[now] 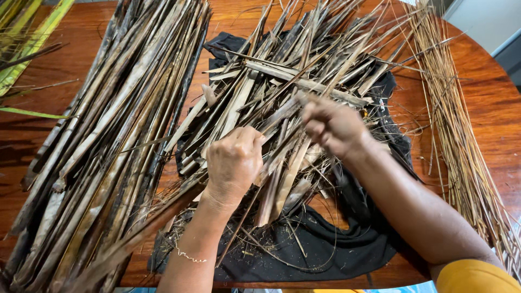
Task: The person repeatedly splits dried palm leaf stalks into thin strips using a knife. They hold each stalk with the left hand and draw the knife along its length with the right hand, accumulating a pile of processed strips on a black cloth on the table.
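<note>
Hands, two of them, work at the middle heap of dried leaf strips [282,108] on a round wooden table [488,103]. Three groups of dry plant material lie on the table: a long bundle of broad, dark brown strips [108,135] on the left, the loose middle heap, and a sheaf of thin straw-coloured stalks [456,125] along the right edge. One black cloth [325,249] lies under the middle heap, dusted with chaff. A few green leaves [21,32] show at the far left corner.

The middle heap is a tangle of flat, pale tan to grey-brown strips, creased lengthwise, frayed at the ends and crossing one another at many angles. The left hand [233,163] is curled into a closed fist on several of these strips near the front of the heap; a thin chain circles its forearm. The right hand [331,125] is blurred, its fingers bent and pinched on strips just beside the left; exactly which ones it has I cannot tell. A yellow sleeve [475,276] covers the right upper arm.
</note>
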